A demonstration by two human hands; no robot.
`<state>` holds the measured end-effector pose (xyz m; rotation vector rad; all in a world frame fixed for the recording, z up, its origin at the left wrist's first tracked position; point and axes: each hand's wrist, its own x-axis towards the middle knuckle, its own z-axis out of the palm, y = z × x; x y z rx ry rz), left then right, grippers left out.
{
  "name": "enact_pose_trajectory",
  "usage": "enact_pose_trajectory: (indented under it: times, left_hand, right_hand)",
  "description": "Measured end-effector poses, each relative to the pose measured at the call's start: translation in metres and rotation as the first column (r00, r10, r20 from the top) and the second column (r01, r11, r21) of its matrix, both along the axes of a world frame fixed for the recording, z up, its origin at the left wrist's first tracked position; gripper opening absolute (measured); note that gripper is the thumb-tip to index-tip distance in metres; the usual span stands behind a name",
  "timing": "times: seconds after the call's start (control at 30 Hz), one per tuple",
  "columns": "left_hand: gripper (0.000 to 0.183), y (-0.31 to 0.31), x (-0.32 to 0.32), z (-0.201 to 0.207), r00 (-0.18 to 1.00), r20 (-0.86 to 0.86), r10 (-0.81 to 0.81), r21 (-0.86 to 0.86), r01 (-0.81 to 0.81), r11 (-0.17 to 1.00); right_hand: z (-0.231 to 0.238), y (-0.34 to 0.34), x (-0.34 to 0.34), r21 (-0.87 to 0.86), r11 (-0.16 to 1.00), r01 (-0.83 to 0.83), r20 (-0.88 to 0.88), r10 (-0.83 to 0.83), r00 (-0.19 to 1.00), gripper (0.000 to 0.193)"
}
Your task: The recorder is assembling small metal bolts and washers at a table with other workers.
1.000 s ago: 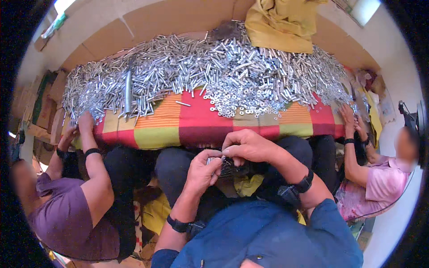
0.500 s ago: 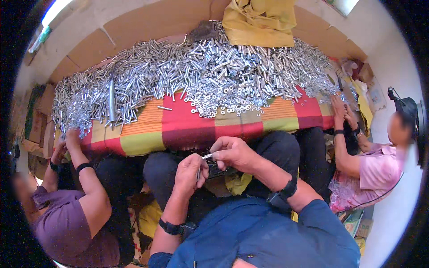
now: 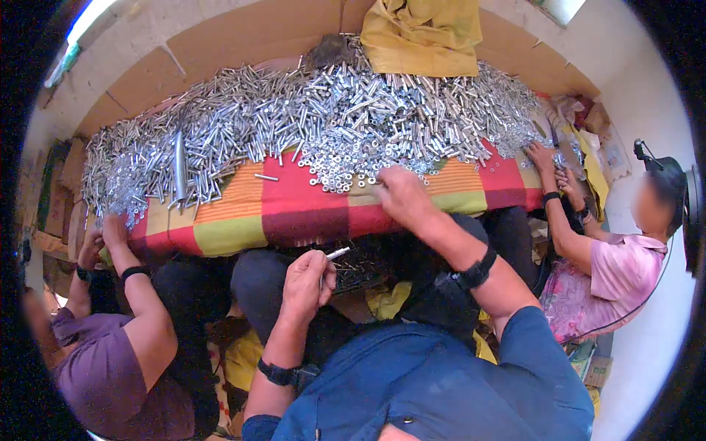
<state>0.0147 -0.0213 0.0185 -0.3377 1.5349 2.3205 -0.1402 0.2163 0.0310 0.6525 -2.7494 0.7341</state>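
My left hand point(image 3: 305, 285) is closed around a silver bolt point(image 3: 337, 253), which pokes out past the thumb and points up to the right. This hand is over my lap, in front of the bench edge. My right hand point(image 3: 404, 192) reaches over the cloth to the near edge of a heap of metal washers point(image 3: 334, 167). Its fingertips are blurred and partly hidden, so whether they grip a washer cannot be told. Behind the washers spreads a large pile of silver bolts or sleeves point(image 3: 397, 110). One loose rod point(image 3: 266, 177) lies apart on the checkered cloth point(image 3: 294, 202).
A person in purple point(image 3: 125, 360) works at the left, and another in pink point(image 3: 618, 272) at the right; their hands are at small washer heaps. A long metal scoop-like piece point(image 3: 181, 167) stands in the pile. A yellow sack point(image 3: 423, 37) covers the back. Cardboard point(image 3: 243, 44) lines the wall.
My right hand has left the bolt in my left hand and moved forward to the washers. The left hand keeps the bolt and stays nearly in place.
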Motion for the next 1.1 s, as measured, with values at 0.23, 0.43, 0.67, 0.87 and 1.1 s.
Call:
enact_pose_trajectory:
  times: [0.23,0.43,0.67,0.87,1.1]
  left_hand:
    - [0.035,0.0,-0.002,-0.003,1.0,0.005,0.017,0.026,-0.017,1.0]
    - [0.034,-0.002,-0.002,-0.002,0.999,0.016,0.03,0.048,-0.031,0.998]
    - [0.036,-0.002,-0.003,-0.002,0.997,0.044,0.064,0.071,-0.067,0.995]
    - [0.034,-0.004,-0.005,-0.003,0.993,0.06,0.099,0.128,-0.106,0.986]
    - [0.034,-0.003,-0.003,-0.004,0.994,0.031,0.107,0.167,-0.11,0.98]
  right_hand:
    - [-0.02,0.022,-0.024,0.124,0.991,0.044,0.032,-0.048,0.998,0.014]
    - [-0.016,0.02,-0.021,0.123,0.989,-0.078,0.088,0.067,0.994,0.011]
    - [-0.003,0.002,-0.011,-0.004,0.995,-0.098,0.114,0.098,0.989,0.013]
    - [0.05,-0.04,0.051,-0.633,0.754,0.175,0.705,0.469,0.532,0.013]
    - [0.04,-0.05,0.069,-0.711,0.665,0.227,0.676,0.56,0.478,0.013]
